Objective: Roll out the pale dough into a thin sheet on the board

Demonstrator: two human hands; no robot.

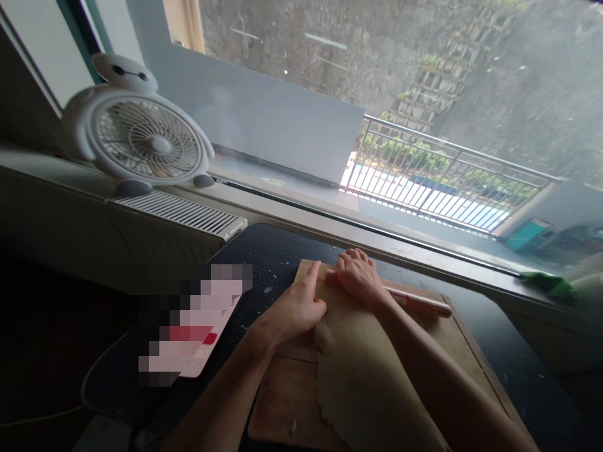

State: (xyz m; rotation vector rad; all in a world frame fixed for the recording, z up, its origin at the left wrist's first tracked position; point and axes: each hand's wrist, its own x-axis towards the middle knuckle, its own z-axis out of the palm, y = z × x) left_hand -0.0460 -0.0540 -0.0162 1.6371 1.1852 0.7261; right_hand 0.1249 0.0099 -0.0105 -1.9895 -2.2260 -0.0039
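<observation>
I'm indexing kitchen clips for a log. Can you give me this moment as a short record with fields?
Setting: black mat beside a window
Left hand: palm down on the far end of the dough sheet, next to the rolling pin
Right hand: palm down on the rolling pin
Rolling pin: lies across the far end of the wooden board, right end bare
Dough sheet: thin, flat on the board, ragged left edge
Nearby: white fan on the ledge at left
</observation>
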